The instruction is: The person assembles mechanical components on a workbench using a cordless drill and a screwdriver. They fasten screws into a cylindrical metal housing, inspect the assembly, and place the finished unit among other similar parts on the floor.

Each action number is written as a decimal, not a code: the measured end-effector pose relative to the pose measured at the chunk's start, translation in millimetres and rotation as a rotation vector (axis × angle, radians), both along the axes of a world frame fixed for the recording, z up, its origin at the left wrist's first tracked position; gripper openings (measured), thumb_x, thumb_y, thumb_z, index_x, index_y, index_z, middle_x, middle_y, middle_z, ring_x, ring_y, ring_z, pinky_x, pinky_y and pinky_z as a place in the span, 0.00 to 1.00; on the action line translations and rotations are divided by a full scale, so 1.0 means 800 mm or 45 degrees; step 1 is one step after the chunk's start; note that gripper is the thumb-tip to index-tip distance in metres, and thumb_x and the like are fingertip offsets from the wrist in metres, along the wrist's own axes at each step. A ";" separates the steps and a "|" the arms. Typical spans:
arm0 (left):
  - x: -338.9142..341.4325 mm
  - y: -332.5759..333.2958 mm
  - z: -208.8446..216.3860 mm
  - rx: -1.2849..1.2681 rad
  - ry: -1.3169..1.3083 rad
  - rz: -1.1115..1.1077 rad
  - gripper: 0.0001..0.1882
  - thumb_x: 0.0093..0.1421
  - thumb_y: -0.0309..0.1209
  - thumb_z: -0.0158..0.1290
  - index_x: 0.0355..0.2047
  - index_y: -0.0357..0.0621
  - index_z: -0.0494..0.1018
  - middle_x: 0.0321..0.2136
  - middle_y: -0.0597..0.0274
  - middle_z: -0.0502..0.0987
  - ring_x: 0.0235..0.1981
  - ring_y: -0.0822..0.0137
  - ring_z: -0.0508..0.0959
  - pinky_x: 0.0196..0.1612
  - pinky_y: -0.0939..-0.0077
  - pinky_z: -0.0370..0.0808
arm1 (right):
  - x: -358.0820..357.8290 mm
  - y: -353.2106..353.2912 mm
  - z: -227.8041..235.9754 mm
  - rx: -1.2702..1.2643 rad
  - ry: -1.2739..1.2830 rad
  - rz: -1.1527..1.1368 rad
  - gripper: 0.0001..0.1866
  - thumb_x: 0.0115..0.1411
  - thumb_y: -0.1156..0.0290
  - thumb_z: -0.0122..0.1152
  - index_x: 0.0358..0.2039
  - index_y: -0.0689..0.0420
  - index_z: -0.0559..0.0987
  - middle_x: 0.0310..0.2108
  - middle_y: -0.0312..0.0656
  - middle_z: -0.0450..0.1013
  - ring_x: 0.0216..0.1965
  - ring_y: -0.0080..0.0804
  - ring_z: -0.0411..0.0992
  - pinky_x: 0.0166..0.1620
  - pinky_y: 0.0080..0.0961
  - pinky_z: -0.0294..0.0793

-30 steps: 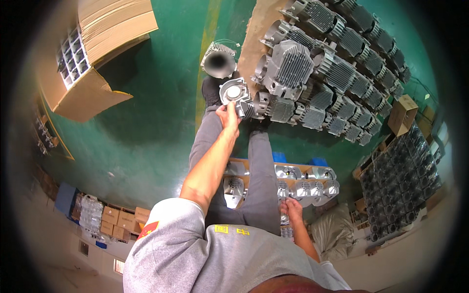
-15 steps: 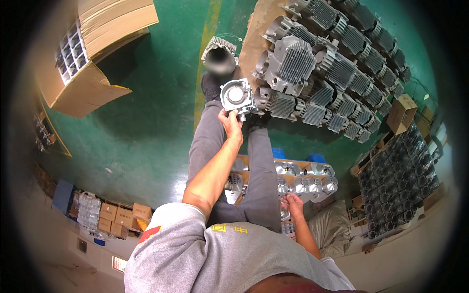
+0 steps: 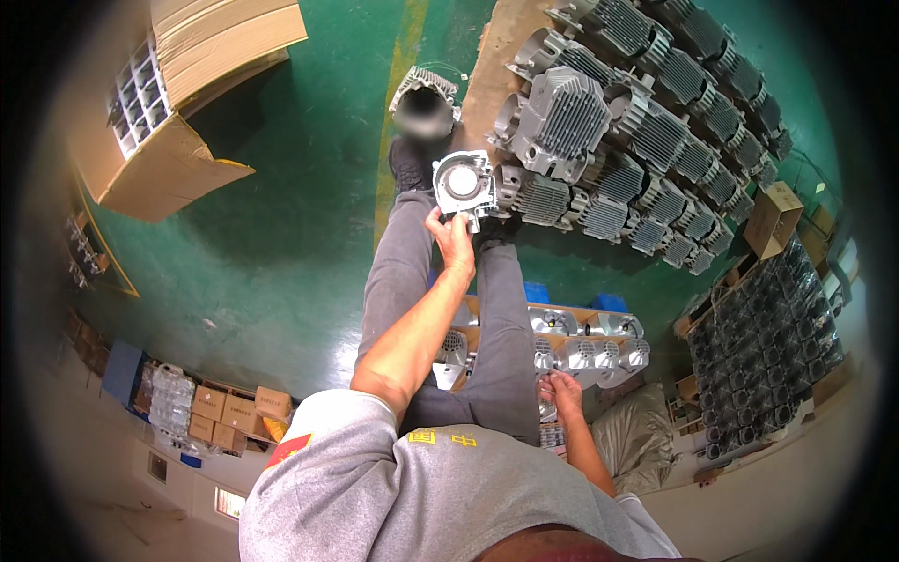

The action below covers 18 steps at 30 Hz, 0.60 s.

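Observation:
A silver cast-metal housing (image 3: 461, 183) with a pale round disc in its middle is held out ahead by my left hand (image 3: 453, 245). Thumb and fingers grip its near edge. My right hand (image 3: 562, 393) hangs by my right thigh with its fingers curled together; what is in them, if anything, is too small to make out. Just beyond it stand several shiny metal housings (image 3: 578, 355) with slotted round ends, in rows. Past the held part, a finned metal body (image 3: 423, 110) with a wide round opening sits on the floor near my foot.
Many finned grey castings (image 3: 562, 122) fill a brown board (image 3: 479, 103) at the far right. An opened cardboard box (image 3: 229, 47) with a divided white insert stands far left. Wrapped dark parts (image 3: 763, 347) are stacked right, near a grey sack (image 3: 637, 440). Small cartons (image 3: 241, 412) lie left.
My left hand has shifted slightly to the right with the metal housing. My right hand has stayed nearly in place, fingers still curled.

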<state>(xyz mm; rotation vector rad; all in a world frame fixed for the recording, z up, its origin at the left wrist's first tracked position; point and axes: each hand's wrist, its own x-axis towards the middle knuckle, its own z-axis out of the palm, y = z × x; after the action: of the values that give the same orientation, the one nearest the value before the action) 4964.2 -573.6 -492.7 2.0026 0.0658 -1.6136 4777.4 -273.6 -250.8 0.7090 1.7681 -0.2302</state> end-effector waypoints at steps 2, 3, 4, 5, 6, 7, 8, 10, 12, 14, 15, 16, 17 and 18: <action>0.001 0.005 -0.003 -0.022 -0.003 -0.027 0.30 0.62 0.31 0.53 0.62 0.53 0.53 0.42 0.62 0.74 0.39 0.70 0.74 0.38 0.73 0.74 | 0.000 -0.001 0.001 -0.001 0.001 0.008 0.15 0.70 0.68 0.57 0.53 0.61 0.77 0.41 0.43 0.81 0.38 0.29 0.81 0.39 0.24 0.83; 0.002 0.009 -0.004 -0.023 -0.006 -0.030 0.31 0.62 0.31 0.53 0.62 0.52 0.53 0.41 0.62 0.74 0.39 0.70 0.74 0.38 0.73 0.73 | 0.000 -0.002 0.002 -0.002 0.001 0.012 0.15 0.70 0.68 0.57 0.53 0.61 0.77 0.41 0.43 0.81 0.38 0.29 0.81 0.39 0.24 0.83; 0.001 0.009 -0.002 -0.023 -0.007 -0.035 0.31 0.62 0.31 0.53 0.62 0.52 0.53 0.41 0.61 0.74 0.39 0.71 0.74 0.37 0.74 0.73 | 0.000 0.000 0.002 -0.008 0.001 0.006 0.15 0.70 0.68 0.57 0.53 0.61 0.77 0.41 0.43 0.81 0.38 0.29 0.81 0.39 0.24 0.83; 0.000 0.009 0.000 -0.023 -0.008 -0.040 0.31 0.62 0.31 0.53 0.62 0.51 0.52 0.41 0.61 0.74 0.38 0.71 0.74 0.37 0.74 0.72 | 0.000 0.001 0.001 -0.014 0.000 -0.001 0.15 0.70 0.68 0.57 0.53 0.61 0.77 0.41 0.43 0.81 0.38 0.29 0.81 0.39 0.24 0.83; -0.001 0.009 0.002 -0.037 -0.001 -0.037 0.32 0.62 0.31 0.53 0.63 0.51 0.52 0.41 0.61 0.74 0.38 0.71 0.73 0.37 0.75 0.72 | 0.000 0.003 0.001 -0.021 -0.001 -0.008 0.15 0.70 0.68 0.57 0.53 0.61 0.77 0.41 0.43 0.81 0.38 0.29 0.81 0.39 0.24 0.83; 0.000 0.012 0.001 -0.050 0.005 -0.033 0.32 0.61 0.30 0.53 0.63 0.51 0.52 0.41 0.61 0.74 0.37 0.72 0.73 0.36 0.75 0.71 | 0.001 0.003 0.001 -0.018 0.000 -0.006 0.15 0.70 0.68 0.57 0.53 0.61 0.77 0.41 0.43 0.81 0.38 0.29 0.81 0.39 0.24 0.83; 0.001 0.015 0.000 -0.063 0.010 -0.030 0.32 0.61 0.30 0.53 0.63 0.50 0.52 0.41 0.62 0.74 0.36 0.72 0.72 0.35 0.76 0.70 | 0.001 0.003 0.001 -0.016 0.002 -0.005 0.15 0.70 0.68 0.57 0.53 0.61 0.77 0.41 0.43 0.81 0.38 0.29 0.81 0.39 0.24 0.83; 0.002 0.020 -0.004 -0.100 -0.020 -0.117 0.32 0.61 0.29 0.53 0.63 0.50 0.52 0.41 0.61 0.74 0.34 0.73 0.71 0.34 0.77 0.69 | 0.001 0.004 0.002 -0.013 0.002 -0.003 0.15 0.70 0.68 0.57 0.52 0.62 0.77 0.41 0.43 0.81 0.37 0.28 0.80 0.38 0.23 0.83; 0.002 0.025 -0.011 -0.147 -0.044 -0.156 0.32 0.61 0.29 0.53 0.63 0.50 0.52 0.41 0.61 0.74 0.33 0.74 0.70 0.33 0.78 0.67 | 0.001 0.005 0.002 -0.010 -0.002 -0.002 0.14 0.70 0.68 0.57 0.52 0.62 0.77 0.41 0.43 0.81 0.37 0.28 0.80 0.38 0.22 0.83; 0.001 0.026 -0.016 -0.208 -0.065 -0.144 0.33 0.60 0.28 0.53 0.63 0.50 0.52 0.41 0.61 0.73 0.32 0.75 0.69 0.32 0.79 0.66 | -0.001 0.008 0.002 -0.029 -0.009 -0.040 0.14 0.70 0.68 0.58 0.52 0.62 0.77 0.40 0.42 0.81 0.36 0.27 0.80 0.37 0.22 0.82; 0.002 0.027 -0.019 -0.201 -0.066 -0.155 0.33 0.60 0.28 0.53 0.63 0.50 0.52 0.42 0.60 0.73 0.32 0.75 0.69 0.33 0.80 0.66 | -0.002 0.009 0.002 -0.038 -0.013 -0.059 0.14 0.70 0.68 0.58 0.52 0.62 0.77 0.40 0.42 0.80 0.36 0.27 0.80 0.36 0.22 0.82; 0.005 0.027 -0.022 -0.195 -0.067 -0.170 0.33 0.60 0.28 0.53 0.63 0.50 0.52 0.42 0.60 0.73 0.32 0.75 0.69 0.33 0.80 0.66 | -0.001 0.008 0.002 -0.036 -0.014 -0.060 0.14 0.70 0.68 0.58 0.52 0.62 0.77 0.40 0.42 0.80 0.35 0.26 0.79 0.36 0.22 0.82; 0.008 0.028 -0.024 -0.189 -0.069 -0.185 0.33 0.60 0.28 0.53 0.63 0.50 0.52 0.43 0.60 0.73 0.32 0.75 0.69 0.33 0.80 0.66 | -0.001 0.007 0.002 -0.035 -0.016 -0.060 0.14 0.70 0.68 0.58 0.52 0.61 0.77 0.40 0.42 0.80 0.35 0.26 0.79 0.36 0.22 0.82; 0.010 0.030 -0.026 -0.188 -0.048 -0.160 0.33 0.60 0.28 0.53 0.63 0.51 0.52 0.44 0.59 0.73 0.34 0.74 0.69 0.34 0.80 0.67 | -0.001 0.005 0.002 -0.033 -0.018 -0.059 0.14 0.70 0.68 0.58 0.52 0.61 0.77 0.40 0.42 0.80 0.34 0.26 0.79 0.36 0.22 0.82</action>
<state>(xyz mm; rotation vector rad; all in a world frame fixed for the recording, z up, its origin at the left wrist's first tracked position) 4972.1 -549.3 -513.5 1.9556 -0.1920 -1.6070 4776.9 -269.4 -249.3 0.7317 1.7337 -0.2785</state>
